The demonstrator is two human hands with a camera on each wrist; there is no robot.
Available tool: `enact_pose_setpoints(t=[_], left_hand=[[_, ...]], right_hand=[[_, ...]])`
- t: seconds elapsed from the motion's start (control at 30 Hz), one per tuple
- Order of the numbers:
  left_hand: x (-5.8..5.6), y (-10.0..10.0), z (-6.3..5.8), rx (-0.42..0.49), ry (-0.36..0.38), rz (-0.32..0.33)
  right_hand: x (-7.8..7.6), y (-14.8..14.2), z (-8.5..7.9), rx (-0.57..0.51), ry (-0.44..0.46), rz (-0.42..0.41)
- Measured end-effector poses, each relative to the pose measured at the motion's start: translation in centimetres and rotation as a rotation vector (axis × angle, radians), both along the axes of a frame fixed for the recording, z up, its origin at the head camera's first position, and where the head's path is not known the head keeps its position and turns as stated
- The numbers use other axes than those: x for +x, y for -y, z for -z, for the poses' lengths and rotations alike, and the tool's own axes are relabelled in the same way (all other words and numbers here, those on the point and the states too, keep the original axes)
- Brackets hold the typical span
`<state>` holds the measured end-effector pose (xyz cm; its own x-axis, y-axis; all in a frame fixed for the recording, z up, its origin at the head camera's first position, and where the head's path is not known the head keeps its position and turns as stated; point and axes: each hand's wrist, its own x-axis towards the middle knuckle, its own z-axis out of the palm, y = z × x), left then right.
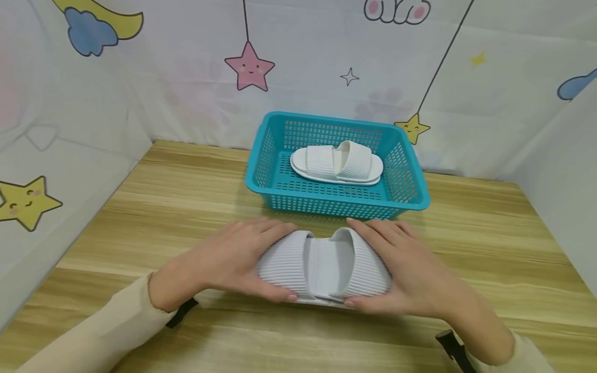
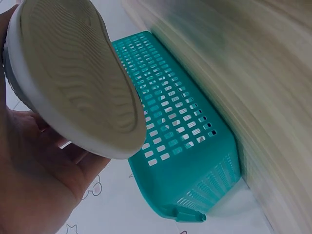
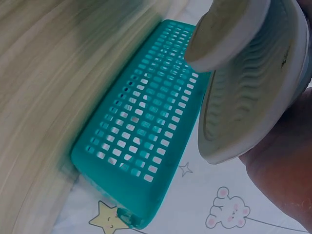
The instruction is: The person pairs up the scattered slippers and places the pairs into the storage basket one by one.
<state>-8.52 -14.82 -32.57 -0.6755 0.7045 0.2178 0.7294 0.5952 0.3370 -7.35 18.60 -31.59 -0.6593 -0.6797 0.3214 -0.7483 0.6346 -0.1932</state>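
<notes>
A pair of white ribbed slide slippers (image 1: 324, 264) lies across both hands, put together with the two straps side by side. My left hand (image 1: 238, 259) grips the left strap, thumb at the near side and fingers over the far side. At the other strap, my right hand (image 1: 406, 269) grips in the same way. The left wrist view shows a patterned sole (image 2: 78, 73) from below, held above the table. Two overlapping soles (image 3: 248, 92) appear in the right wrist view. Just beyond the hands stands a teal basket (image 1: 338, 202).
Inside the basket lies another white pair of slippers (image 1: 336, 163), nested together. The wooden table (image 1: 186, 181) runs under everything. A white cloth backdrop (image 1: 186, 62) with cartoon stars rises behind the basket and along both sides.
</notes>
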Motion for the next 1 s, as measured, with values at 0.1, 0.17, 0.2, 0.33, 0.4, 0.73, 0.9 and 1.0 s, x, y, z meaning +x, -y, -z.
enact_pose_setpoints(t=[0.1,0.17,0.2,0.33,0.4,0.73,0.9,1.0], left_hand=[[0.0,-0.2,0.0,0.009,-0.022,0.003],[-0.1,-0.3,0.0,0.013,-0.035,0.005],[-0.1,-0.4,0.0,0.014,-0.039,0.005],[-0.2,-0.8,0.0,0.021,-0.047,0.01],[-0.3,-1.0,-0.1,0.027,-0.047,0.016],[-0.4,-2.0,0.4,0.048,-0.065,0.049],[-0.4,-2.0,0.4,0.054,-0.069,0.045],[-0.4,-1.9,0.2,0.069,-0.075,0.047]], right_hand=[[-0.2,0.4,-0.1,-0.002,-0.001,-0.01],[-0.2,0.5,-0.1,-0.004,-0.002,-0.009],[-0.3,0.5,-0.1,-0.006,-0.001,-0.008],[-0.3,0.6,0.0,-0.015,0.0,-0.001],[-0.4,0.7,0.0,-0.018,-0.001,-0.003],[-0.3,1.3,0.2,-0.034,-0.003,-0.007],[-0.5,1.3,0.2,-0.057,0.002,-0.009],[-0.6,1.3,0.1,-0.076,0.002,-0.007]])
